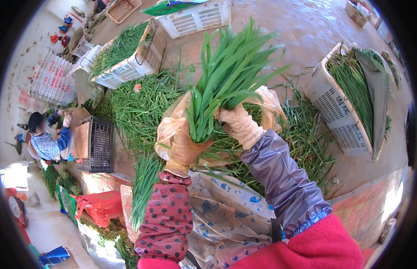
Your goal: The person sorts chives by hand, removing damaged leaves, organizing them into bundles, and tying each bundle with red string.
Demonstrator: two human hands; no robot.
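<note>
A bunch of long, flat green leaves (pixel 230 70), like Chinese chives, is held up before me with its tips pointing away. My left hand (pixel 185 149), in a tan glove, wraps around its lower end. In a whitish knit glove, my right hand (pixel 237 121) grips leaves on the right side of the bunch; its fingertips are partly hidden. Beneath both hands lies a crumpled translucent plastic bag (pixel 171 126) among loose leaves. A small bundle of greens (pixel 144 188) rests beside my left forearm. My patterned apron (pixel 225 215) covers my lap.
Loose leaves (pixel 144 111) are heaped on the floor. White crates hold greens at the upper left (pixel 127 72) and right (pixel 343 111). A black crate (pixel 100 144) stands left, near a seated person (pixel 48 138). Red ties (pixel 97 212) lie at lower left.
</note>
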